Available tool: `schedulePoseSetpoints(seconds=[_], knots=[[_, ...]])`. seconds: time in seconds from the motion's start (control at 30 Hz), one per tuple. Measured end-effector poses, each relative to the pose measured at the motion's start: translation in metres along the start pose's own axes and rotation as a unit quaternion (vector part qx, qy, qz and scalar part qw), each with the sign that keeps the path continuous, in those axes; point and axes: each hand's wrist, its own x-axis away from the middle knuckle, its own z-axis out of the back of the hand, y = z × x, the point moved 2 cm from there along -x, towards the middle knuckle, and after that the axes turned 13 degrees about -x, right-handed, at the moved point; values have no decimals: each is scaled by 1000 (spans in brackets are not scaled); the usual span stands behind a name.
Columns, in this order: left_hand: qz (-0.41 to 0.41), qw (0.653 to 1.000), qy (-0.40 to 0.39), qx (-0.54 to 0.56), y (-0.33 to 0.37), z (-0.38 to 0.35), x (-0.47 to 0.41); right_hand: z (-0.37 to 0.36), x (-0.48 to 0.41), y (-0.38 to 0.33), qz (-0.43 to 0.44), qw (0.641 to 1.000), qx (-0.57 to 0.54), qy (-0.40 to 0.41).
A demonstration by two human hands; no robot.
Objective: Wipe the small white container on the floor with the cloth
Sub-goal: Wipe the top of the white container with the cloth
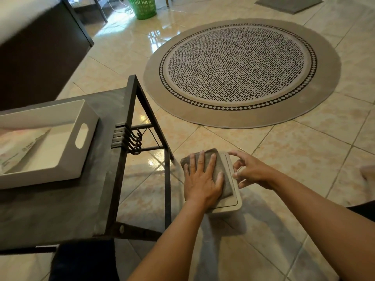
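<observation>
The small white container (231, 205) stands on the tiled floor in front of me, lid up. A folded grey-brown cloth (222, 169) lies over most of its lid. My left hand (202, 179) presses flat on the cloth, fingers spread. My right hand (250, 171) rests at the container's right edge, fingertips touching the rim, fingers bent and apart. Only the lid's right strip and near corner show.
A dark low table (67, 209) stands at the left with a white tray (67, 159) on it and metal hooks (134, 140) on its side. A round patterned rug (241, 72) lies beyond. A green basket (143, 7) and a grey mat (290, 4) sit far back.
</observation>
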Motion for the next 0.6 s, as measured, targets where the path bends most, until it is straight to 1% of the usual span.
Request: schedulePoseSetpoints(seconds=[0.07,0.2,0.3,0.4,0.5,0.6], knots=[[5,1000,-3,-2,3,-2,12,0,-1,1,-2,1000,-8,-3],[-44,999,4,-19,24,-3,17,1,0,0,-8,1000,-7,-4],[-31,999,-2,-17,14,0,4,1,1,0,-8,1000,-6,0],[-9,1000,-4,-8,0,-1,12,-1,0,0,-8,1000,-9,0],[-27,1000,-3,-14,13,-6,29,-1,-2,-1,-10,1000,-7,1],[-49,999,5,-23,25,-6,27,-1,-3,-1,-12,1000,-6,2]])
